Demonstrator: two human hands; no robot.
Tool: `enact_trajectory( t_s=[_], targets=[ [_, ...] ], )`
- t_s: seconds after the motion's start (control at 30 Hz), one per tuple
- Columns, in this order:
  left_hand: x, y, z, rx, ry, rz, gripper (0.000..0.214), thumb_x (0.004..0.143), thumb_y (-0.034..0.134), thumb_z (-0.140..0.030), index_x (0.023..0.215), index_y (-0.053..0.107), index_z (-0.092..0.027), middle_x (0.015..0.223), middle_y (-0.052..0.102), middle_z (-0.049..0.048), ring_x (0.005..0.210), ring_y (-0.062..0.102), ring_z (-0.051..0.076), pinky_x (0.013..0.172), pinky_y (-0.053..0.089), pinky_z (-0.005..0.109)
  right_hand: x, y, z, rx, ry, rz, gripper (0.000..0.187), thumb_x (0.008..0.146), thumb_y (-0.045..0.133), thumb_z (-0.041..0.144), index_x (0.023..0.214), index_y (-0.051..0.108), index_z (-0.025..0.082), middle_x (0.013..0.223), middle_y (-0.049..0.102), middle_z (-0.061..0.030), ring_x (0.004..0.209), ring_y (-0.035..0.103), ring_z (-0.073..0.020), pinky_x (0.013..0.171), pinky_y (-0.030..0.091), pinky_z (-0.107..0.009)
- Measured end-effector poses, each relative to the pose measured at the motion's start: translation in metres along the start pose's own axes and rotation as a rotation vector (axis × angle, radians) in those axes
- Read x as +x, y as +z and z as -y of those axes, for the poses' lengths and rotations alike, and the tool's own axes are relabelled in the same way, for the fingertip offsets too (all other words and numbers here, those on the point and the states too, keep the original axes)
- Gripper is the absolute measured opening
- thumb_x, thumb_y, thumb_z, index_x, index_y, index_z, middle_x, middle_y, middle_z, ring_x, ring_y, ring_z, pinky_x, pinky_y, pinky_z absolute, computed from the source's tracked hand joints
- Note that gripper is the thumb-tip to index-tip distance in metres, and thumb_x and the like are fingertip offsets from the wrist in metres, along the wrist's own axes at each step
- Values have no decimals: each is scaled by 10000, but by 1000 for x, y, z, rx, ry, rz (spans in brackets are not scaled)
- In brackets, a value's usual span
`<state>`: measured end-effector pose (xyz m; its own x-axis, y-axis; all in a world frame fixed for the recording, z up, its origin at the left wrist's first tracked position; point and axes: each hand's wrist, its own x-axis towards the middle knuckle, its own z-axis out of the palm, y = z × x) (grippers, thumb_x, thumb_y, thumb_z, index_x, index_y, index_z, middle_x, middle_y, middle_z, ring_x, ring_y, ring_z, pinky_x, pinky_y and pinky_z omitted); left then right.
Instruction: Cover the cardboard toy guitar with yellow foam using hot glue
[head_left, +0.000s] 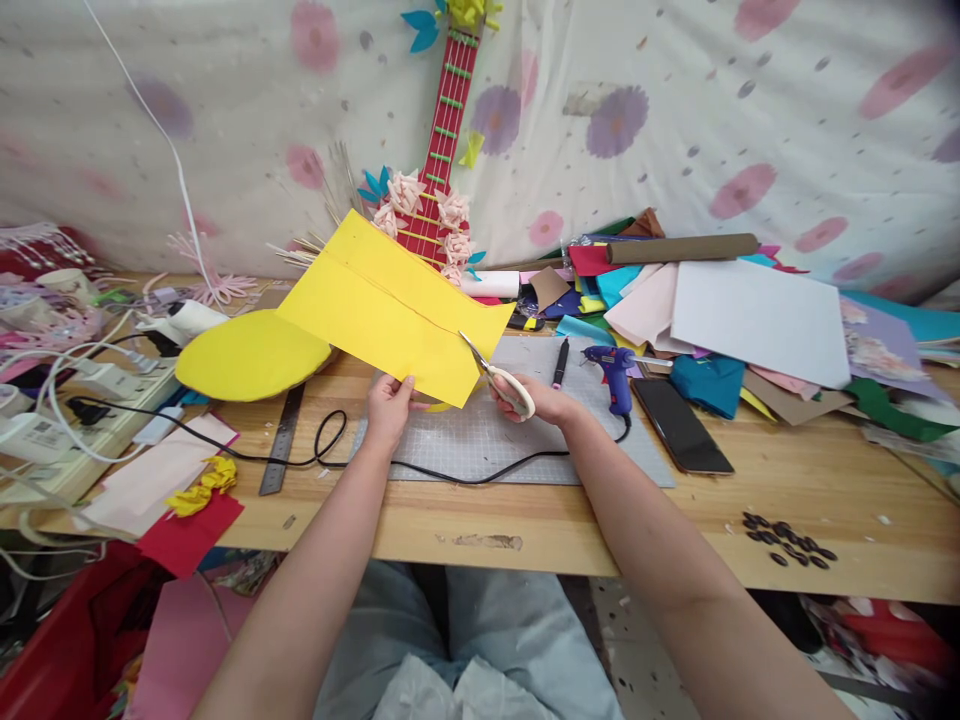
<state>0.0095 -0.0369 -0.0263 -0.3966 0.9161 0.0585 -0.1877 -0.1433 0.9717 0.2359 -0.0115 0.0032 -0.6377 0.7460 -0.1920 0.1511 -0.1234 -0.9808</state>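
L hand: the L hand is pinching the near edge of the yellow sheet, thumb on top, other fingers mostly hidden underneath.
R hand: the R hand is closing round the cream handles of the scissors.
Scissors: blades are pointing up-left & lying over the sheet's R part; can't tell how far they're parted.
Yellow sheet: being held up above the table, tilted; a thin line is running lengthwise across it.
Mat: a grey gridded cutting mat is lying below both hands; a blk cord is crossing it.
R of mat: a blue glue gun is resting w/ nozzle pointing R, btwn a blk pen-like tool & a dark phone.
L side: a yellow oval piece is lying nr a steel ruler, markings too small to read.
Far L: a white plug block is showing a printed label, text illegible at this size.
Far R: small blk ovals are lying clustered nr the front edge.
Back: a red guitar-shaped craft is standing agst the floral curtain; a paper pile is spreading R of it.
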Motion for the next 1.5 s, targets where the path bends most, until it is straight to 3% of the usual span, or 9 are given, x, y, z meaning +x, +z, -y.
enact_trajectory(
  t_s=[0.33,0.47,0.77,1.2,1.5],
  targets=[
    [0,-5,-3,11,-39,68,265,576,737,-289,748,587,-155,649,598,-18,531,545,94,427,512,223,-14,-20,3,-92,19,125,524,693,573,675,767,422,179,540,427,62,427,382,-62,416,243,-223],
    [-2,-5,-4,33,-52,118,308,544,750,-308,751,581,-156,641,595,-19,543,547,100,404,502,213,-15,-19,1,-70,-2,161,555,713,512,715,804,439,172,559,456,43,451,415,-80,430,270,-228],
    [-2,-3,-2,48,-44,154,343,531,762,-348,737,566,-157,640,603,-15,524,557,99,385,494,203,-11,-14,4,-61,3,115,571,685,524,736,793,446,180,549,447,41,449,414,-88,425,274,-229],
    [-2,-7,-3,61,-59,173,383,515,761,-366,791,595,-157,651,609,-8,556,564,113,393,507,225,-18,-25,6,-122,20,98,559,665,560,718,737,459,172,540,405,51,439,367,-70,415,235,-225],
    [-3,-7,-5,56,-82,198,387,501,768,-364,783,601,-157,630,595,-14,536,554,106,383,510,225,-21,-31,6,-151,3,163,558,664,563,723,711,435,182,551,398,52,449,357,-62,409,234,-214]
  ],
)
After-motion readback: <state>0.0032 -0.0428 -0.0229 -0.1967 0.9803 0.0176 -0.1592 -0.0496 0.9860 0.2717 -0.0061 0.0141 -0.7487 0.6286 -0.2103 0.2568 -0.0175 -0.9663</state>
